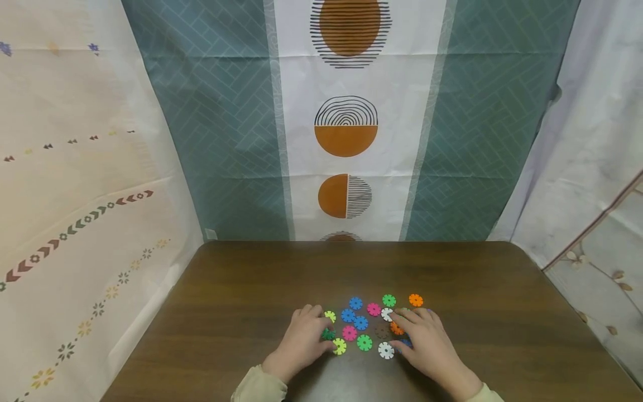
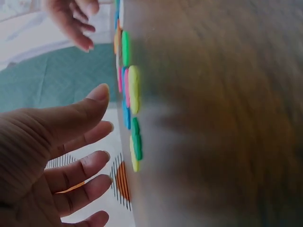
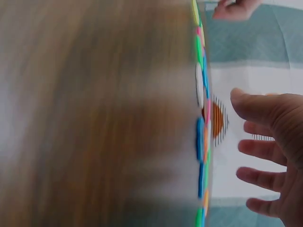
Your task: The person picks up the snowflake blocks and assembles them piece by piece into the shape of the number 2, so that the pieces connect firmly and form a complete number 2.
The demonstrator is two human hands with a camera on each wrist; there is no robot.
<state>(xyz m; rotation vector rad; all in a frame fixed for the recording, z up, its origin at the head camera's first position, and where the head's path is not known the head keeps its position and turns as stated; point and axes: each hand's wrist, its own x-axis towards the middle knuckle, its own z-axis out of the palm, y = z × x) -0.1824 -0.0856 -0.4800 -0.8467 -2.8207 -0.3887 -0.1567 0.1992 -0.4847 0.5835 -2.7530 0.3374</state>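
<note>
Several flat, notched plastic discs lie spread on a brown table. My left hand (image 1: 301, 341) is over the left side of the group, fingers spread and holding nothing. Close to its thumb are a yellow disc (image 1: 340, 347) and a dark green disc (image 2: 137, 138). Over the right side hovers my right hand (image 1: 428, 341), its fingers apart and grasping nothing. A white disc (image 1: 386, 350) sits by its thumb, while an orange disc (image 1: 397, 328) and a blue disc (image 3: 200, 139) are partly under that hand in the head view. Both wrist views show the fingers raised off the tabletop.
Between the hands lie a pink disc (image 1: 349, 333), a green disc (image 1: 364, 343), a brown disc (image 1: 382, 331) and several blue ones. Another orange disc (image 1: 416, 300) is at the far right of the group. Behind the wooden table (image 1: 241, 279) hangs a patterned curtain (image 1: 226, 139).
</note>
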